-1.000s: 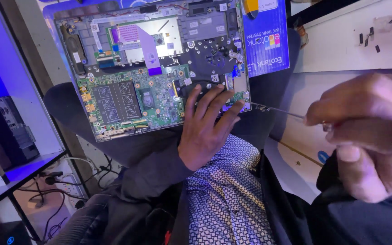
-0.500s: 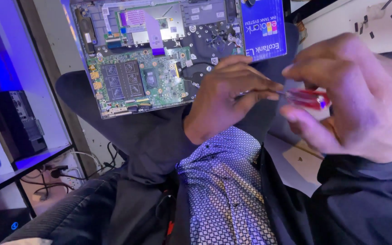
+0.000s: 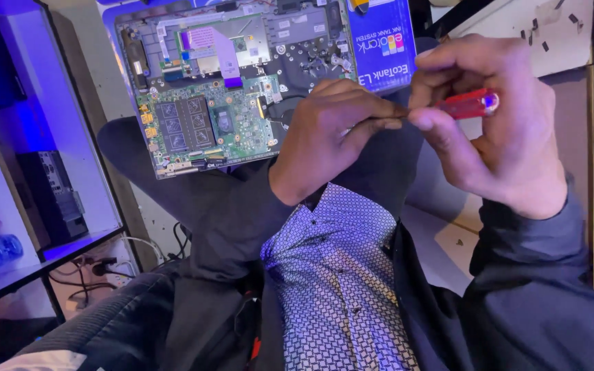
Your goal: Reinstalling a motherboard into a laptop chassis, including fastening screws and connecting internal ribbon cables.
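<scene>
An opened laptop lies with its green circuit board and cooling parts exposed, resting on my lap at the top of the view. My right hand is raised in front of it and grips a screwdriver with a red handle. My left hand is lifted off the board, and its thumb and fingers pinch the thin metal shaft near the tip. Whether a screw sits between those fingers is hidden.
A blue box lies against the laptop's right edge. A white surface with small dark bits lies at the top right. Left stands a shelf unit holding a black device, with cables beneath it.
My left hand lifted off the circuit board and came up to the screwdriver tip. My right hand moved left and closer, turning the red handle into view.
</scene>
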